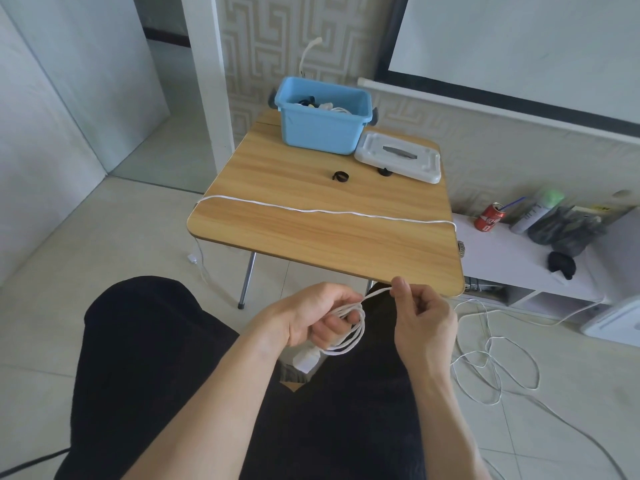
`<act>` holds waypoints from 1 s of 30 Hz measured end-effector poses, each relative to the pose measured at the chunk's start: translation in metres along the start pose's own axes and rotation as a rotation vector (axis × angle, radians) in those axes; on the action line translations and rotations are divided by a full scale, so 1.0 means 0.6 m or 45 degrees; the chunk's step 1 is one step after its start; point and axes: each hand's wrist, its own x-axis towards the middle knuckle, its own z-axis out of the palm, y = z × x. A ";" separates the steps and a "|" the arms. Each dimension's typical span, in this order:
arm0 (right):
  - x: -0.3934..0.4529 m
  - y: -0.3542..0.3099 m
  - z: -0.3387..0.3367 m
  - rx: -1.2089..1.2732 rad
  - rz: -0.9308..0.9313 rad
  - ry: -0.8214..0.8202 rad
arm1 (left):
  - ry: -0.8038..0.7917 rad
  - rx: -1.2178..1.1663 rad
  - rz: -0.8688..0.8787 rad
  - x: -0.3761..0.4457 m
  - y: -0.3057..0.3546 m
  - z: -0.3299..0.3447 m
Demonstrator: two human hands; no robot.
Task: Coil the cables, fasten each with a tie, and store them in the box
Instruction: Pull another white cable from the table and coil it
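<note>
Just below the counter's [311,237] near edge, the left hand [311,320] grips white cable [349,336] loops, fingers curled through them. The right hand [420,315] pinches the strand, seemingly thumb-to-forefinger. The blue box [322,126] sits at the counter's far edge.

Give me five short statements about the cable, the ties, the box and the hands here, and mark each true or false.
1. The blue box stands open, its white lid lying beside it on the table. True.
2. The left hand holds loops of white cable. True.
3. The right hand rests flat on the table. False: it pinches a strand of the cable below the table's near edge.
4. A black tie lies loose on the table. True.
5. All of the cable is already coiled. False: a length lies across the table and more trails on the floor.
</note>
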 end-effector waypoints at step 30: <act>-0.020 -0.071 -0.038 -0.428 -0.271 -0.807 | 0.533 0.683 0.663 0.005 0.005 0.006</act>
